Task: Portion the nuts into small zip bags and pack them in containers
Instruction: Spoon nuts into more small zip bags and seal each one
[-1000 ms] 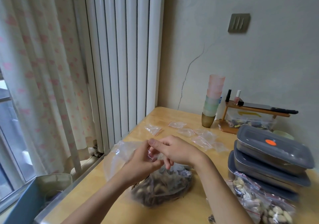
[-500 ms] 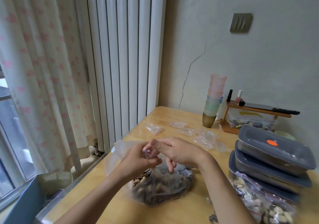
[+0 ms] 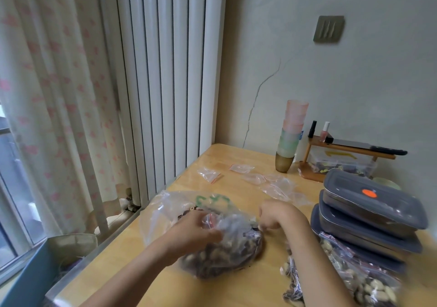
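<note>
Hands at work over a wooden table (image 3: 236,290): nearest the camera, at the right edge, a zip bag of pale nuts (image 3: 369,276) lies just in front of three stacked grey lidded containers (image 3: 369,214). At centre, the left hand (image 3: 189,232) pinches a small red-striped zip bag (image 3: 209,219) over the big clear bag of dark nuts (image 3: 222,247), which rests on the tabletop. The right hand (image 3: 276,214) hovers at that bag's right side with fingers curled (motion blur hides whether it grasps anything). Farther back, empty small zip bags (image 3: 272,182) lie scattered near a stack of pastel cups (image 3: 292,136) and a low wooden shelf (image 3: 343,148) against the cracked wall.
</note>
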`<state>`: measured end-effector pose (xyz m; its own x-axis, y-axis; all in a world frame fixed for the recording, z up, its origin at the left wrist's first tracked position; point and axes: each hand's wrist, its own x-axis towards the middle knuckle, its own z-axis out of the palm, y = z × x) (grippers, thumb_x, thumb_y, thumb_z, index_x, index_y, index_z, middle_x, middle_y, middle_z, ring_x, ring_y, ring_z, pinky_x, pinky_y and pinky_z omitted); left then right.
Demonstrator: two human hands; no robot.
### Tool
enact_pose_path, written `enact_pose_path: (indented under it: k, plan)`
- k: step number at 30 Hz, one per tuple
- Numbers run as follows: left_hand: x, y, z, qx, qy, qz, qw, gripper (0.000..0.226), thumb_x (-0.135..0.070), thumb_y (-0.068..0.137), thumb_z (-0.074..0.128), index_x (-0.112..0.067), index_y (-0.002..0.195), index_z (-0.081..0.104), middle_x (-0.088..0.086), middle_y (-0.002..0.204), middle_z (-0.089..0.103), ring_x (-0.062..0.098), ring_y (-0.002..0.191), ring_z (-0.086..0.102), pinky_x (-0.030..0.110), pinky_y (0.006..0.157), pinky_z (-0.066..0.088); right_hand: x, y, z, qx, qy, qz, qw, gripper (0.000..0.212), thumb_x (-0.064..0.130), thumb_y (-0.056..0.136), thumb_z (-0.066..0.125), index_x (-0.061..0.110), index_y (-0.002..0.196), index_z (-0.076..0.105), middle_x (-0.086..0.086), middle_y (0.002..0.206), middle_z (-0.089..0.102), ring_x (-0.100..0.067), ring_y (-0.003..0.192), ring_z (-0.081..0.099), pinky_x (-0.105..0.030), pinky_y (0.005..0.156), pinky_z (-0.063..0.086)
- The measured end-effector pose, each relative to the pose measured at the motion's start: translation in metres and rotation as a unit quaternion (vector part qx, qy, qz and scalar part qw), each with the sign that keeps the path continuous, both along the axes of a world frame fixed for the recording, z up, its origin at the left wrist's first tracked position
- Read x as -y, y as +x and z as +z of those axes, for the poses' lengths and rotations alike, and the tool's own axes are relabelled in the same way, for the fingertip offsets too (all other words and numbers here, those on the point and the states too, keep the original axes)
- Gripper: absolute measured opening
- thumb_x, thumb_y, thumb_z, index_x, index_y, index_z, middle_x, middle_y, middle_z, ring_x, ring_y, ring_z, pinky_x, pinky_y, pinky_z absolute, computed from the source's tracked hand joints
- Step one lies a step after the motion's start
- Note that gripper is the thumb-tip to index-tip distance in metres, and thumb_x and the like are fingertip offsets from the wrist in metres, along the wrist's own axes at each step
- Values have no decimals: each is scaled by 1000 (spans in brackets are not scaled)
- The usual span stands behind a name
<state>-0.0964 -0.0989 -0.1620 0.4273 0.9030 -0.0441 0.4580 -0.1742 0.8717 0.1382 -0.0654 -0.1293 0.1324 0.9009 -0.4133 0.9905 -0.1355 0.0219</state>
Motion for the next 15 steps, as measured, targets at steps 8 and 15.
enact_pose_path:
  k: [8,15]
  plan:
    - [22,14,7,-3,-12,-257,966,15,-23,94,69,-11,88,62,-5,86,55,9,82,51,29,83,41,5,7,12,-109,38,-28,993,26,14,89,76,8,114,72,-8,89,70,-18,65,56,-24,55,44]
    - [28,16,11,21,-20,-321,947,10,-11,96,66,-18,90,63,-4,91,56,8,91,52,23,90,39,23,-6,40,-511,159,-15,845,27,4,88,80,5,111,66,-10,77,74,-20,69,72,-26,63,57]
